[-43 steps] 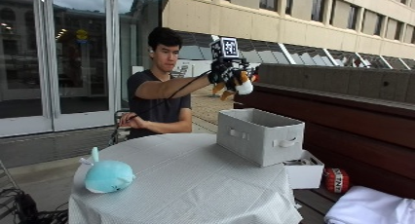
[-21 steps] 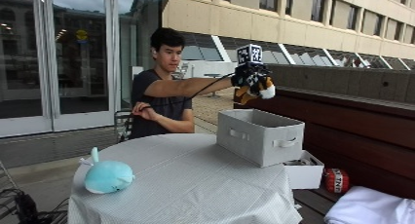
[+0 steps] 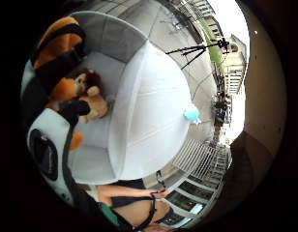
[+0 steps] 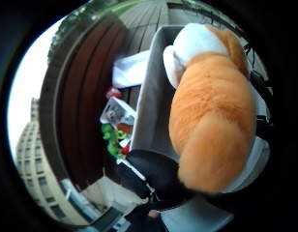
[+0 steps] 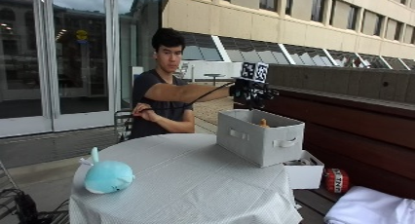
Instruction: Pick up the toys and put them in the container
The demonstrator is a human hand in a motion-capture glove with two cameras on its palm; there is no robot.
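Orange-and-white plush toy (image 5: 263,122) shows only as a sliver above the rim of the grey fabric container (image 5: 260,136), right under the black-gloved right hand (image 5: 252,93); whether the fingers are curled or spread cannot be told from here. Light-blue whale plush (image 5: 107,175) lies on the white-clothed round table (image 5: 195,185), well apart from the container.

Little-finger palm view: brown-and-orange plush (image 3: 86,96) lies inside the container (image 3: 115,43); whale (image 3: 191,114) far across the table (image 3: 149,111).

Thumb-side palm view: orange plush (image 4: 212,111) fills the view, close to the palm, over the container (image 4: 154,96). Grip unclear.
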